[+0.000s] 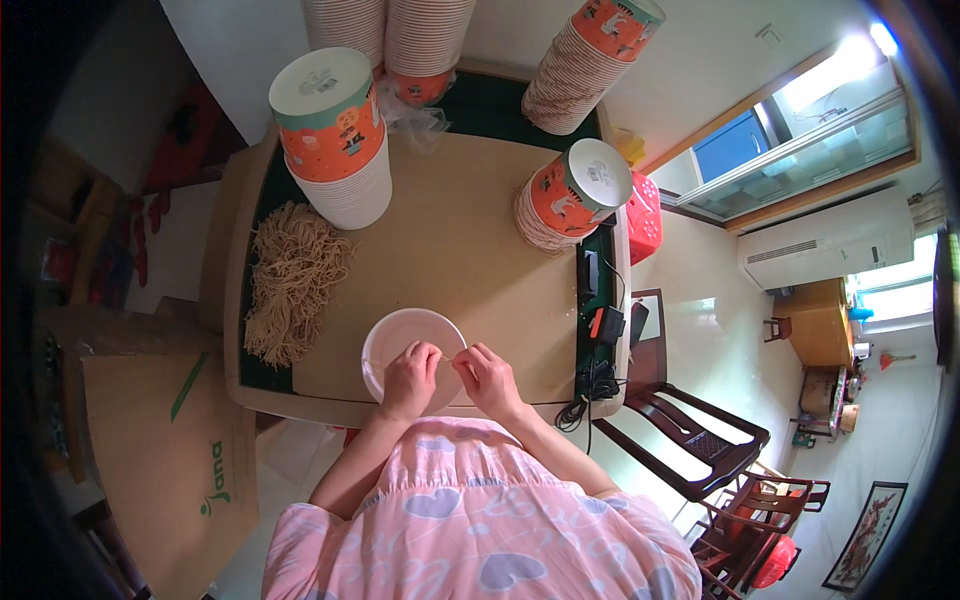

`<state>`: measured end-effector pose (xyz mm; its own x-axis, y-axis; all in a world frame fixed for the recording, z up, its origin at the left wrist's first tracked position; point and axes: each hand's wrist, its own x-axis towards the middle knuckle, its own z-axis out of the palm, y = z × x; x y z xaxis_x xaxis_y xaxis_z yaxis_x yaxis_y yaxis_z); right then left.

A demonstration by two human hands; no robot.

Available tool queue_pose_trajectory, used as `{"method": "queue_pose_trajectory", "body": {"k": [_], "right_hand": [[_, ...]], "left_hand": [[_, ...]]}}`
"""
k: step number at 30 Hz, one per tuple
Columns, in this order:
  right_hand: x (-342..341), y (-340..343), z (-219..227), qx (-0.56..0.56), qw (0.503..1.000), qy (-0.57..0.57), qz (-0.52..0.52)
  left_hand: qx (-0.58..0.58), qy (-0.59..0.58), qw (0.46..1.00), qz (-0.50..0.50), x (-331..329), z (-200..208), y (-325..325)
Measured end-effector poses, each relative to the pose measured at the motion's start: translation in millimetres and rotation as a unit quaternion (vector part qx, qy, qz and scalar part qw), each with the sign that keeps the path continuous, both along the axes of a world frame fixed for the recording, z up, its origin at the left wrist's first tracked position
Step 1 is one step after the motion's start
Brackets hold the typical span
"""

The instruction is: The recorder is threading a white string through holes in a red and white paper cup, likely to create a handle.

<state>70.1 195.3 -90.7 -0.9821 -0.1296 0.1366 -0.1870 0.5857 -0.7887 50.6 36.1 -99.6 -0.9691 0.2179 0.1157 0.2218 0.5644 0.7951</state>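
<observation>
A white paper bucket (392, 332) stands at the near edge of the table, its open mouth facing up. Over its rim, my left hand (411, 380) and my right hand (486, 379) are both closed in a pinch, a short gap apart. A thin tan cord (446, 358) runs between my fingertips; its ends are hard to follow. To the left lies a tangled heap of tan cords (290, 285). Behind it stands an upside-down stack of orange-and-green printed buckets (340, 170). A shorter upside-down stack (572, 195), with tan cords along its side, is at the right.
More bucket stacks (580, 70) line the table's back, beside a crumpled clear plastic bag (415, 125). Black cables and chargers (600, 380) crowd the right edge. Dark wooden chairs (690, 435) stand to the right, a red plastic stool (645, 220) behind. A large cardboard box (165, 440) is at the left.
</observation>
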Motion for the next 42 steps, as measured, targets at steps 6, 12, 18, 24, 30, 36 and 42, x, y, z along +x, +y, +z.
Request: {"method": "queue_pose_trajectory", "body": {"k": [6,12,18,24,30,36,42], "right_hand": [[1.1,-0.6,-0.4,-0.005,1.0,-0.004,0.002],[0.2,-0.2,1.3,-0.008,1.0,-0.018,0.005],[-0.1,-0.7,2.3,-0.014,1.0,-0.026,-0.01],[0.7,-1.4,11.2,-0.04,0.999,-0.032,-0.005],[1.8,6.5,10.6,-0.052,0.996,-0.019,-0.071],[8.4,9.7,-2.6,-0.06,0.997,0.034,-0.021],[8.8,7.9,-4.4,-0.08,0.995,0.0,-0.065]], "left_hand": [[-0.01,0.003,1.0,0.006,1.9,-1.0,0.2],[0.067,-0.09,0.994,0.003,-2.9,0.9,-7.5],[0.137,-0.152,0.979,0.01,-0.6,7.1,-7.6],[0.163,-0.18,0.97,0.006,-1.8,24.9,-1.9],[0.074,-0.155,0.984,-0.042,3.3,37.3,-9.0],[0.106,-0.137,0.981,-0.089,5.1,60.7,-0.3],[0.151,-0.132,0.971,-0.129,10.7,72.2,4.2]]}}
